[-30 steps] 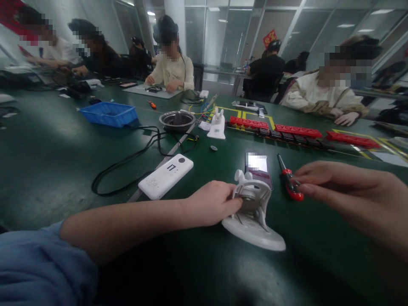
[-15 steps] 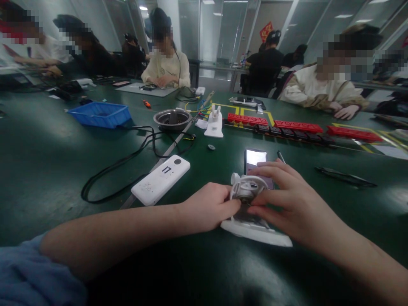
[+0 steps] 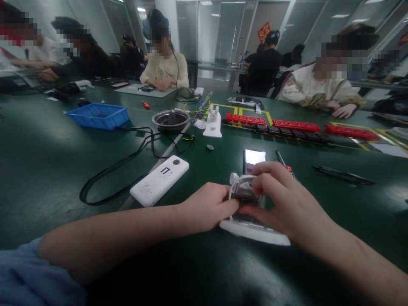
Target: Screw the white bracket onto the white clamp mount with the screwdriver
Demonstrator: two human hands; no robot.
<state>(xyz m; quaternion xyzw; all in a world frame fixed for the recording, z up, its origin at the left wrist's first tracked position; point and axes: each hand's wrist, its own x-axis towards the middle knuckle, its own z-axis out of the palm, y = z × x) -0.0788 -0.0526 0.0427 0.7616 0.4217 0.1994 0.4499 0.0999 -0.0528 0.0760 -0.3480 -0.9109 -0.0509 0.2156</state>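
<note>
A white plastic housing (image 3: 251, 231) with a ring-shaped frame, a small knob at its left and a wide curved base is between my hands. Inside the ring sits a dark round part (image 3: 245, 196). My left hand (image 3: 210, 207) is closed on the housing's left side, thumb at the opening. On the right, my right hand (image 3: 283, 197) curls its fingers over the ring, with its thumb at the dark part; whether the fingertips pinch something small is hidden. Behind them lies a phone (image 3: 253, 156) with a lit screen, partly covered by my right hand.
Left of my hands lie a white device marked 17 (image 3: 159, 180) and a black cable (image 3: 110, 170). Farther back are a blue tray (image 3: 98, 117), a steel bowl (image 3: 170, 120), a white stand (image 3: 212, 125) and red strips (image 3: 296, 125). A pen (image 3: 280, 158) and black tool (image 3: 344, 175) lie right.
My right hand's fingers have curled in over the ring, and its thumb has moved left into the opening. My left hand keeps its hold. A red-marked item now shows beside the pen.
</note>
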